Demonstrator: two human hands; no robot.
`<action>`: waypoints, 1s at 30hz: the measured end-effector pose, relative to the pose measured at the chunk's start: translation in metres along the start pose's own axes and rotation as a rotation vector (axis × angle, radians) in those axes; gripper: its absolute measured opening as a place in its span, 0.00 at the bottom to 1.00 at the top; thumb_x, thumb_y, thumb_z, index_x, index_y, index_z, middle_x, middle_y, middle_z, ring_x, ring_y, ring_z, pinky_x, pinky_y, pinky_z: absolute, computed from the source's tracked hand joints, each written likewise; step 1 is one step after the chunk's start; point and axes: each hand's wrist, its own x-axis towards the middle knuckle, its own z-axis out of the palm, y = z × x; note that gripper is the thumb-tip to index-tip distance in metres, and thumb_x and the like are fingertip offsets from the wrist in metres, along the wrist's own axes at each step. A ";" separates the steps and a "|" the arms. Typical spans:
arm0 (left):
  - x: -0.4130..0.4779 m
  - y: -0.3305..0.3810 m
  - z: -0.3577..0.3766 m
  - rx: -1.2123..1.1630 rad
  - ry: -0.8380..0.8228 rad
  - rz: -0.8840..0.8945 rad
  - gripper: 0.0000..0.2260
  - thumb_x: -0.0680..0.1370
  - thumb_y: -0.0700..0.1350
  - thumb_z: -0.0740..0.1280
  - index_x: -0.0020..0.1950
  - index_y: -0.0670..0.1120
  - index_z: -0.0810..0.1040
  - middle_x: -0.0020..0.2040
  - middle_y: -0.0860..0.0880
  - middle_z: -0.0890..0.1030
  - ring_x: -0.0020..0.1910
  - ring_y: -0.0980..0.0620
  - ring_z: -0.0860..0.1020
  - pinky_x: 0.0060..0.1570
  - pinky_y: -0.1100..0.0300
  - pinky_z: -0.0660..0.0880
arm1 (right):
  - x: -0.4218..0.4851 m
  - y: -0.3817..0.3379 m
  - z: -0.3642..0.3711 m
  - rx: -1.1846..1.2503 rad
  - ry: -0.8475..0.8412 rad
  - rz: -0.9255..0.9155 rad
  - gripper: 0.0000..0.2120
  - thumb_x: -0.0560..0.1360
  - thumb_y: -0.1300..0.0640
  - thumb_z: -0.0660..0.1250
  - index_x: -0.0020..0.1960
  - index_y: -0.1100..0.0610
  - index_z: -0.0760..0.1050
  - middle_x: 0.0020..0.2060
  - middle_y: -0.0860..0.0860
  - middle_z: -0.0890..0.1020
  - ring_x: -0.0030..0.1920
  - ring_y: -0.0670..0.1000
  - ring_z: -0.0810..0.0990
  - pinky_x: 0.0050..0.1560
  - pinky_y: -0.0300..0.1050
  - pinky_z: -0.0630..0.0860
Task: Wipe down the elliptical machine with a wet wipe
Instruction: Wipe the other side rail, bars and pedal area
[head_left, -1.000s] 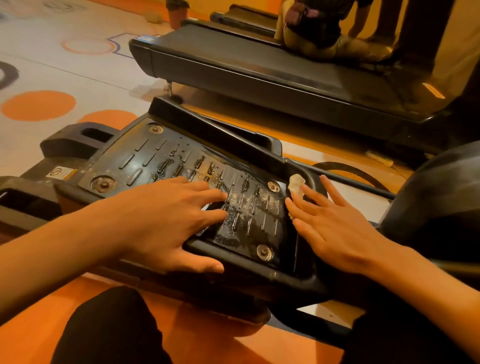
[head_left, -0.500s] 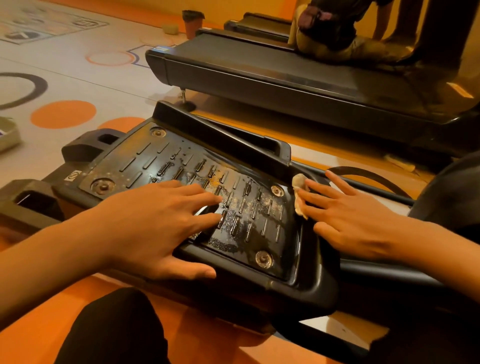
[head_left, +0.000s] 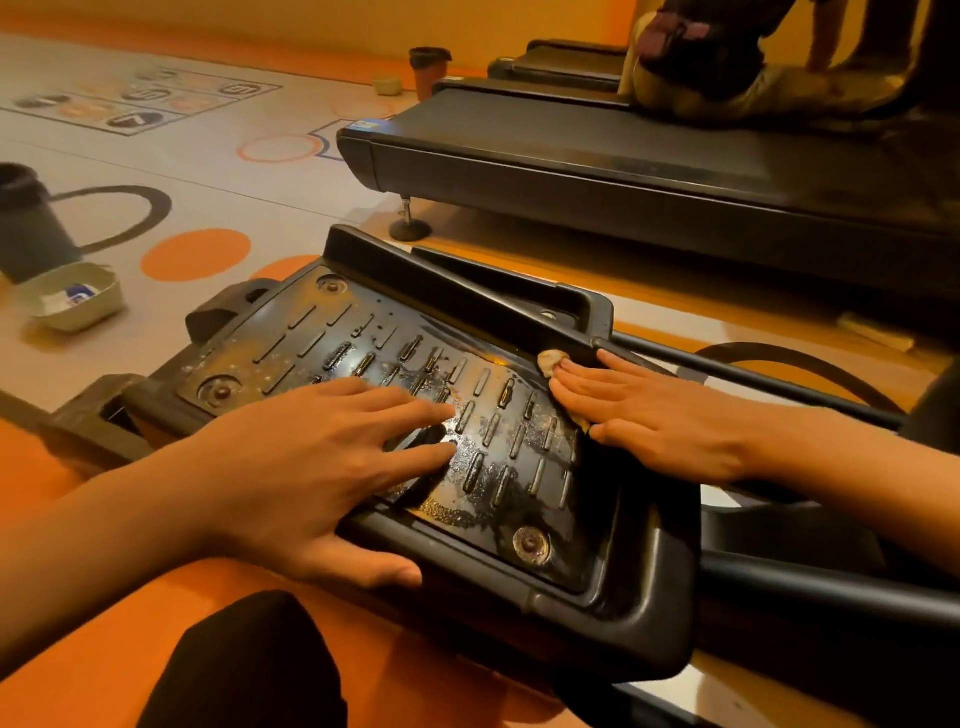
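Note:
The elliptical's black ribbed foot pedal (head_left: 332, 332) lies in front of me, dusty on its left part and wet and shiny toward the right. My left hand (head_left: 317, 467) rests flat on the pedal's near left side, fingers spread, thumb over the near rim. My right hand (head_left: 654, 410) presses with straight fingers on a crumpled wet wipe (head_left: 551, 361) at the pedal's right rim. Only a small beige part of the wipe shows beyond my fingertips.
A black treadmill (head_left: 623, 171) stands behind the pedal, with a person crouched on it at the upper right. A small beige tray (head_left: 101, 312) and a dark bin (head_left: 26, 228) sit on the floor at left. My dark-clad knee (head_left: 249, 665) is below the pedal.
My right hand has slid the wipe along the pedal's right rim toward its far corner. My left hand stays on the pedal. The camera has shifted, bringing the tray and bin into view.

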 end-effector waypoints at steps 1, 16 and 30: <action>0.001 0.000 -0.001 -0.006 -0.024 0.003 0.38 0.79 0.75 0.52 0.77 0.49 0.73 0.76 0.44 0.73 0.68 0.45 0.78 0.62 0.47 0.78 | 0.008 -0.003 -0.004 0.007 0.006 -0.028 0.25 0.88 0.52 0.48 0.80 0.46 0.39 0.77 0.39 0.38 0.64 0.20 0.28 0.63 0.21 0.25; -0.034 -0.029 -0.012 0.007 -0.265 0.078 0.38 0.81 0.72 0.48 0.85 0.50 0.59 0.83 0.42 0.62 0.81 0.44 0.63 0.75 0.41 0.67 | 0.010 0.020 0.008 -0.227 0.186 -0.193 0.29 0.84 0.39 0.40 0.83 0.47 0.40 0.82 0.40 0.38 0.80 0.42 0.33 0.77 0.40 0.29; -0.027 -0.025 -0.018 -0.029 -0.300 0.087 0.41 0.78 0.74 0.48 0.81 0.47 0.63 0.80 0.39 0.66 0.80 0.41 0.64 0.77 0.42 0.61 | 0.144 -0.068 -0.063 -0.064 0.091 -0.322 0.27 0.87 0.50 0.47 0.80 0.51 0.36 0.76 0.42 0.33 0.64 0.23 0.25 0.61 0.19 0.27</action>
